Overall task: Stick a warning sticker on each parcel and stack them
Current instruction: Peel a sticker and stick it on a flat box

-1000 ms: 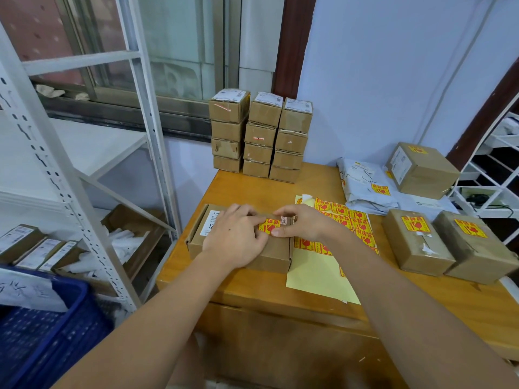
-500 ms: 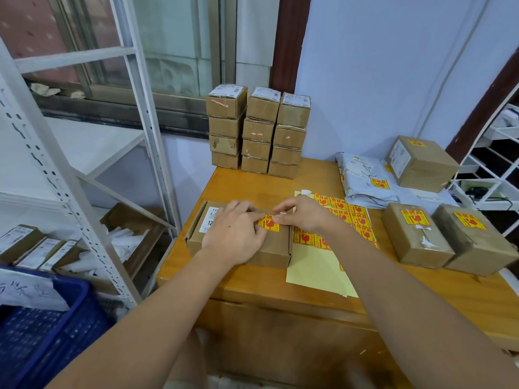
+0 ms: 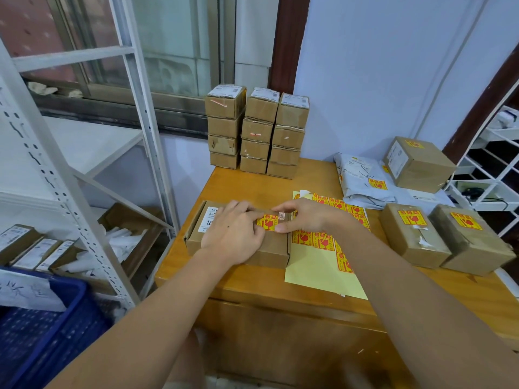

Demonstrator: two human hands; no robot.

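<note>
At the centre of the frame my left hand (image 3: 234, 237) lies flat on the flat brown cardboard parcel (image 3: 273, 249), fingers straight, its forefinger pressing the upper edge of the yellow and red warning sticker (image 3: 268, 222) that sits on the parcel's top face. My right hand (image 3: 304, 217) comes in from the right with its fingers loosely extended; the thumb presses the sticker's lower right corner, and the forefinger reaches over its top edge, near a small red-and-white square label on the box. The parcel rests on the orange-brown wooden table (image 3: 252, 189), close to its near left corner, with a white shipping label showing at its left end.

Just right of the parcel, partly under my right wrist, lies the pale yellow backing sheet of warning stickers (image 3: 317, 270), its lower part bare. At centre right two brown taped parcels (image 3: 415, 242) stand touching side by side, each bearing a yellow sticker on top. Above them, a grey plastic mailer bag (image 3: 362, 181) with a sticker lies next to a larger brown cardboard box (image 3: 424, 167), which appears to rest on the mailer's edge, though I cannot be sure. At upper centre, three stacks of small brown boxes (image 3: 257, 130) stand against the wall. A white metal shelf rack (image 3: 84, 175) fills the left side, with a blue plastic crate (image 3: 42, 332) at lower left.
</note>
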